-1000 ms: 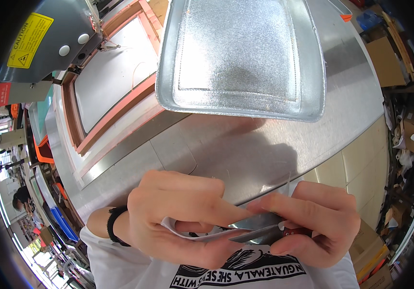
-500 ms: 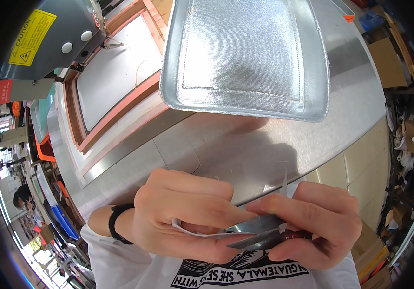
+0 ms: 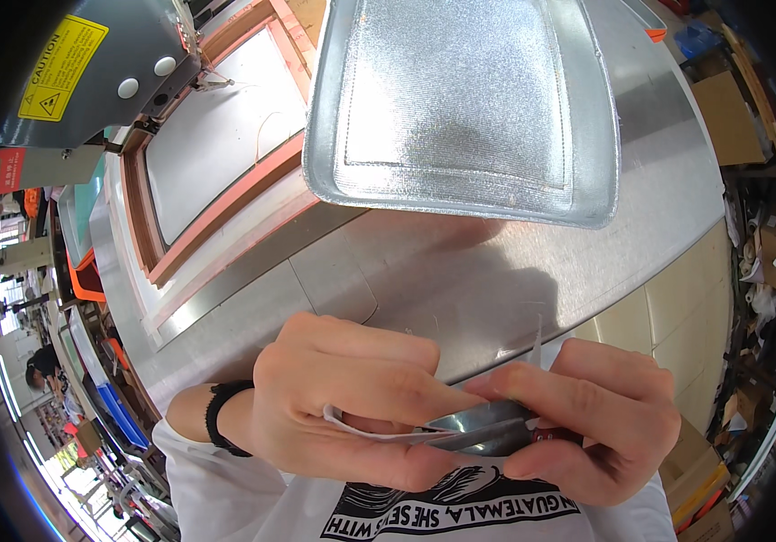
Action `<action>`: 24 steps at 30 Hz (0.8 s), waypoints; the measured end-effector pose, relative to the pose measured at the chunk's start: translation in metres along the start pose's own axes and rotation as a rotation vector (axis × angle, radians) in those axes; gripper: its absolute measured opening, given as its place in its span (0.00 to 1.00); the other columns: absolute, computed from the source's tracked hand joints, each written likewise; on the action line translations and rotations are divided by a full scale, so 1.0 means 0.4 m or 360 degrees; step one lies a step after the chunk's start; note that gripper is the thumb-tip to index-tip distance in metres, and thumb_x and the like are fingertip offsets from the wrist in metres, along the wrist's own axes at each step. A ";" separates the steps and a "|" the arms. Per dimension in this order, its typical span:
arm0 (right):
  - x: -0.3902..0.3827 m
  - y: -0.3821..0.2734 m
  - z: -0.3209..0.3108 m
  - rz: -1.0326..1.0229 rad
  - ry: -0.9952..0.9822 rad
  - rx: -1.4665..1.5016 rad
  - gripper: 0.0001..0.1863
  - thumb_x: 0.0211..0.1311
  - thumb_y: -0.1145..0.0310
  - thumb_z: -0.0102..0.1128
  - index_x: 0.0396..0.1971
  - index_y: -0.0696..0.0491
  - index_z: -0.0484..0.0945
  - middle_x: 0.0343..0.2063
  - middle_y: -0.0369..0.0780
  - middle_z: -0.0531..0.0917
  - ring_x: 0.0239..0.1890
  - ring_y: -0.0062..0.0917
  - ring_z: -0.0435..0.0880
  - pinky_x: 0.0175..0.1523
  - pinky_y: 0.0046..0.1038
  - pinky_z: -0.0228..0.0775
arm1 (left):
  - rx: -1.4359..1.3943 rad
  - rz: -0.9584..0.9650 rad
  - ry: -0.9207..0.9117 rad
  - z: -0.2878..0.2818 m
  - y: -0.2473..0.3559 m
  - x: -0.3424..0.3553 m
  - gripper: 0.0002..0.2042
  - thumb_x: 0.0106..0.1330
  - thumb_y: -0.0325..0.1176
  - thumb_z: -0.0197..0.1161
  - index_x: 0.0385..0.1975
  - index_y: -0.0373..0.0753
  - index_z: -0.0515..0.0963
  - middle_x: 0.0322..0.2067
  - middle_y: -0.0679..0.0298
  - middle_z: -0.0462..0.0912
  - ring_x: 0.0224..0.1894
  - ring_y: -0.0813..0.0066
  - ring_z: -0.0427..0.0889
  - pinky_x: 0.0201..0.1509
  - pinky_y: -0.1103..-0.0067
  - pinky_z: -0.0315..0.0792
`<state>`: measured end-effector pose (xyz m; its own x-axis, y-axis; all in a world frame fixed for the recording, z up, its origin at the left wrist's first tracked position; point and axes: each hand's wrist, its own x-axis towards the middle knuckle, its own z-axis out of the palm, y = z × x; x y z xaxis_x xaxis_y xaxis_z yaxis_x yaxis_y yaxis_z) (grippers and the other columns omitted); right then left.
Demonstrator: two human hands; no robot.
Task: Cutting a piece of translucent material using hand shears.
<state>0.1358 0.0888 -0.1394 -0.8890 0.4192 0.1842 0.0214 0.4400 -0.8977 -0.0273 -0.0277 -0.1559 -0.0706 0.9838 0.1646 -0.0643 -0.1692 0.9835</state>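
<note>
Apparent trimming step: left hand (image 3: pixel 352 397) pinching white strip (image 3: pixel 388 438), right hand (image 3: pixel 591 417) gripping red-handled snips (image 3: pixel 496 435); a clean cut would seemingly call for steady tension.

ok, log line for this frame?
left hand: pinches white strip | right hand: grips metal-bladed tool | hands: close together | ahead: silver panel, pinkish frame

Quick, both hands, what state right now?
Left hand: closed, holding a thin white strip.
Right hand: closed, holding red-handled snips.
</note>
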 end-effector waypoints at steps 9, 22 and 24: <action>0.000 -0.004 -0.001 -0.0006 -0.0010 -0.0024 0.23 0.47 0.54 0.59 0.29 0.62 0.79 0.06 0.33 0.66 0.07 0.13 0.62 0.11 0.16 0.46 | 0.0018 0.0015 0.0062 0.006 0.000 -0.005 0.10 0.43 0.22 0.66 0.28 0.32 0.79 0.10 0.70 0.61 0.09 0.87 0.59 0.12 0.84 0.46; -0.002 0.015 -0.014 0.0085 -0.0021 0.0246 0.23 0.51 0.53 0.56 0.29 0.62 0.79 0.06 0.33 0.66 0.08 0.12 0.62 0.12 0.15 0.45 | 0.0085 -0.0113 -0.0003 0.001 0.015 0.010 0.10 0.45 0.22 0.65 0.29 0.32 0.77 0.10 0.70 0.63 0.10 0.86 0.60 0.13 0.85 0.50; -0.003 0.016 -0.011 0.0057 -0.0022 0.0215 0.23 0.51 0.53 0.56 0.29 0.62 0.78 0.06 0.33 0.65 0.08 0.12 0.62 0.12 0.15 0.45 | 0.0086 -0.0185 0.0006 0.006 0.025 0.005 0.09 0.45 0.22 0.64 0.28 0.32 0.75 0.10 0.70 0.62 0.10 0.86 0.60 0.13 0.85 0.51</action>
<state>0.1391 0.0945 -0.1435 -0.8949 0.4214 0.1465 -0.0077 0.3137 -0.9495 -0.0257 -0.0271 -0.1455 -0.0696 0.9964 0.0491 -0.0186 -0.0505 0.9985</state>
